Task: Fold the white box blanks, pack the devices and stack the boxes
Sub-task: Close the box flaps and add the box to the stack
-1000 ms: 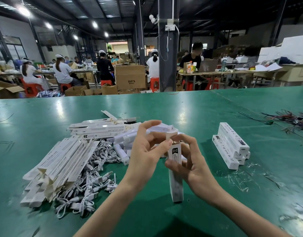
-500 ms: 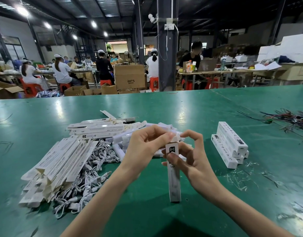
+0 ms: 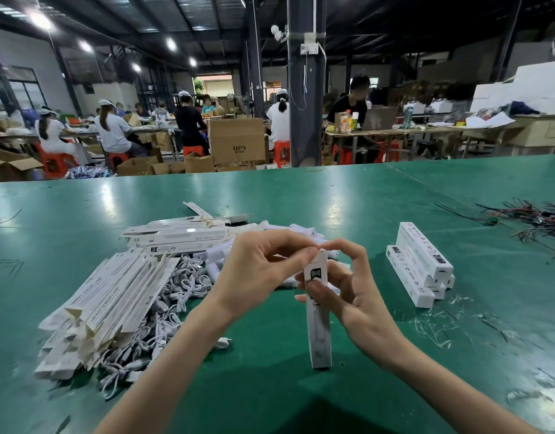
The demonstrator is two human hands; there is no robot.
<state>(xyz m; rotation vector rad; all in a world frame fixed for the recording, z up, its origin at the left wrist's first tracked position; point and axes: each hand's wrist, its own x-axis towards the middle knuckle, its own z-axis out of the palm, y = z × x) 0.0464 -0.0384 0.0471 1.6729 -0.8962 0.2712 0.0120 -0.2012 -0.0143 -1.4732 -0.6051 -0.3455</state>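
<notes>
A long narrow white box (image 3: 318, 327) stands upright on the green table (image 3: 348, 195), its lower end on the surface. My right hand (image 3: 351, 296) grips its upper part, thumb on the front face and index finger curled over the top. My left hand (image 3: 263, 274) pinches the top flap with fingertips. Flat white box blanks (image 3: 113, 296) lie in a heap at the left. White devices (image 3: 219, 255) lie behind my hands, partly hidden. A stack of closed white boxes (image 3: 421, 264) sits at the right.
Coiled white cables (image 3: 163, 321) spread under and beside the blanks. Loose coloured wires (image 3: 532, 220) lie at the far right edge. Plastic scraps (image 3: 438, 324) litter the table near the stack. Beyond the table, seated workers, cardboard cartons (image 3: 237, 140) and a dark pillar (image 3: 304, 83).
The top flap has gone from raised to pressed down on the box end. Both hands' fingertips have closed in over the top. The box stays upright in the same place.
</notes>
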